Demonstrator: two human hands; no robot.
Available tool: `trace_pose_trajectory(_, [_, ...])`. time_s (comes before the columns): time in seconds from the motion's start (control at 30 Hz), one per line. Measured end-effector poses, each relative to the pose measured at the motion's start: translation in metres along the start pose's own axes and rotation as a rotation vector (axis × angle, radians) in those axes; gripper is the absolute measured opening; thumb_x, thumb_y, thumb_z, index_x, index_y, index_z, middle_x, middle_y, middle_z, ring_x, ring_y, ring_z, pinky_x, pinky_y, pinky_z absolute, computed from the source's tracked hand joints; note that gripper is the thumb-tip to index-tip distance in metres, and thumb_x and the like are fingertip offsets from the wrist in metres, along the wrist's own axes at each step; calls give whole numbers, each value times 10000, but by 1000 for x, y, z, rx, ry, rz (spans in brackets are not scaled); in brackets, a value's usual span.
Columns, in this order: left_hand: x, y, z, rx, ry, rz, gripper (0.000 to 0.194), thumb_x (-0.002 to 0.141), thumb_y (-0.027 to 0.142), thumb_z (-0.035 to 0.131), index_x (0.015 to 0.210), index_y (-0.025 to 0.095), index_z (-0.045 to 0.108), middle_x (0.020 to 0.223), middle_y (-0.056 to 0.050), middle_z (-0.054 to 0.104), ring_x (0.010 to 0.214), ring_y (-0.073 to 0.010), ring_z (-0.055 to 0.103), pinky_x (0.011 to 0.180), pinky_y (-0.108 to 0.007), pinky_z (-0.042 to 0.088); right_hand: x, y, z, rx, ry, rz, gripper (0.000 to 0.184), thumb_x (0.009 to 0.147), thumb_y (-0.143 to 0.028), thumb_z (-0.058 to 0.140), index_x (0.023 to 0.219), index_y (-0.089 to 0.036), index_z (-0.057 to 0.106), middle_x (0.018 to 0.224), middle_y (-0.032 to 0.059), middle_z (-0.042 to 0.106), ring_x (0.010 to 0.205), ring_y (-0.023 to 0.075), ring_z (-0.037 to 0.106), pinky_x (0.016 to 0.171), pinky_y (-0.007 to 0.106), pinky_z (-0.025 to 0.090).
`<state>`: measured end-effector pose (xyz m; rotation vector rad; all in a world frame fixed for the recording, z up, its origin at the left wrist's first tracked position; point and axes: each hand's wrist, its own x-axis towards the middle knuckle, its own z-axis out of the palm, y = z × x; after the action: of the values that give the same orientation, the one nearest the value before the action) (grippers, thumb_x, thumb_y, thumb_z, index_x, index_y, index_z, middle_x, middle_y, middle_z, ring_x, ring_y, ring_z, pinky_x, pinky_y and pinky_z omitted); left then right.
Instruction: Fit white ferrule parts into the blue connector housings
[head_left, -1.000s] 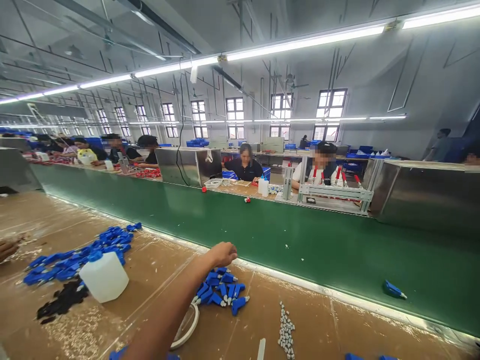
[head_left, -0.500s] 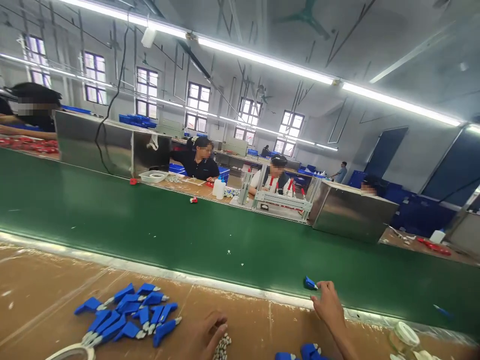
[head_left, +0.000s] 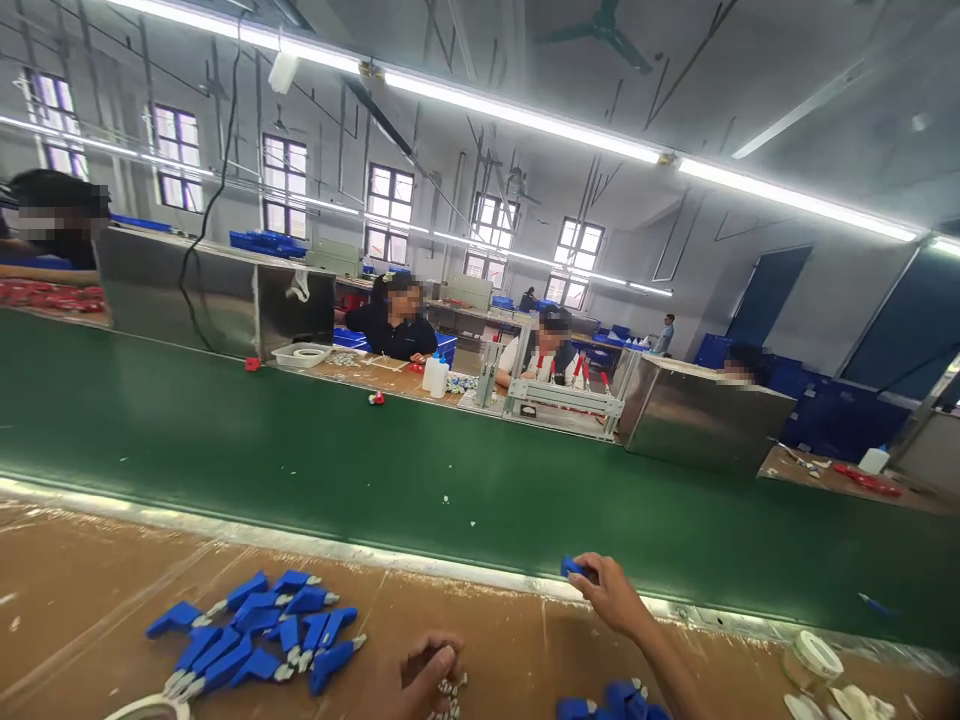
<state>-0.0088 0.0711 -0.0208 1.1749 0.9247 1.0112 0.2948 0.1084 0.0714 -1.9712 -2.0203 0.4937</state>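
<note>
Right hand outstretched, fingers pinching blue part at green belt edge.

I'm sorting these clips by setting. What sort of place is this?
Most likely a factory assembly line: a long green conveyor belt runs between brown workbenches, workers sit along the far side, and small blue plastic parts lie piled near the right hand, which holds one.

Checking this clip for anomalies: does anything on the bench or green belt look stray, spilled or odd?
Mostly orderly. A lone blue part lies far down the green belt, away from the blue pile on the bench. White flecks dot the belt. The right hand holds a blue piece at the belt's edge; the left hand rests on small white pieces.
</note>
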Motion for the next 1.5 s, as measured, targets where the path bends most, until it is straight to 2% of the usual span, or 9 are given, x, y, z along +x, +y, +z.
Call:
trace_pose_trajectory(0.13, [-12, 12, 22, -309, -190, -182, 681, 612, 698, 761, 1053, 181, 735, 972, -120, 716, 764, -205, 680, 575, -269, 515, -53, -52, 24, 251, -235, -226, 133, 815, -277, 708, 902, -205, 778, 843, -19, 714, 777, 183, 635, 691, 256, 468])
trace_pose_trajectory(0.27, [-21, 12, 33, -281, -386, -214, 652, 603, 723, 747, 807, 104, 738, 647, -38, 640, 536, -98, 562, 495, -198, 413, -84, -78, 41, 371, -313, -263, 202, 699, -247, 796, 901, -238, 799, 783, -30, 687, 703, 158, 580, 610, 236, 387])
trace_pose_trajectory(0.37, [-27, 11, 31, -259, -427, -281, 563, 572, 642, 821, 722, 109, 714, 604, 0, 607, 519, -71, 527, 504, -183, 387, -90, -84, 47, 426, -299, -220, 203, 655, -185, 800, 854, -226, 795, 742, -32, 669, 669, 147, 559, 597, 234, 374])
trace_pose_trajectory(0.47, [-33, 20, 25, -334, -388, -345, 488, 531, 510, 900, 735, 101, 728, 640, 1, 621, 539, -63, 530, 551, -183, 425, -99, -86, 52, 506, -237, -159, 321, 661, -255, 799, 976, -215, 752, 808, -15, 668, 721, 165, 576, 645, 249, 421])
trace_pose_trajectory(0.57, [-39, 36, 18, -415, -288, -369, 433, 551, 402, 914, 807, 91, 753, 703, -26, 668, 558, -57, 554, 580, -165, 455, -119, -82, 64, 715, -204, -94, 414, 750, -477, 721, 1050, -194, 684, 795, -8, 613, 705, 162, 550, 646, 261, 448])
trace_pose_trajectory(0.7, [-43, 40, 8, -543, -199, -377, 313, 595, 275, 875, 795, 73, 744, 686, -38, 677, 531, -61, 585, 532, -134, 460, -152, -67, 101, 832, -347, -30, 482, 651, -622, 769, 836, -182, 700, 659, -43, 515, 579, 114, 437, 536, 228, 344])
trace_pose_trajectory(0.83, [-47, 30, 5, -664, -164, -456, 163, 677, 176, 745, 794, 66, 720, 653, -40, 659, 510, -80, 616, 487, -122, 471, -170, -59, 133, 843, -428, 34, 569, 567, -683, 801, 799, -174, 695, 633, -46, 524, 556, 99, 429, 521, 223, 310])
trace_pose_trajectory(1.13, [-49, 17, 11, -722, -275, -460, 193, 727, 153, 622, 877, 61, 701, 676, -45, 647, 505, -97, 637, 449, -124, 454, -170, -68, 123, 815, -386, -86, 553, 711, -691, 704, 702, -139, 731, 689, -19, 480, 585, 106, 402, 527, 239, 289])
trace_pose_trajectory(1.5, [-48, 10, 10, -695, -298, -476, 213, 729, 178, 681, 904, 61, 708, 672, -43, 650, 519, -104, 653, 472, -135, 461, -174, -66, 129, 805, -386, -125, 435, 759, -603, 714, 844, -179, 759, 737, -28, 466, 597, 116, 430, 547, 243, 331])
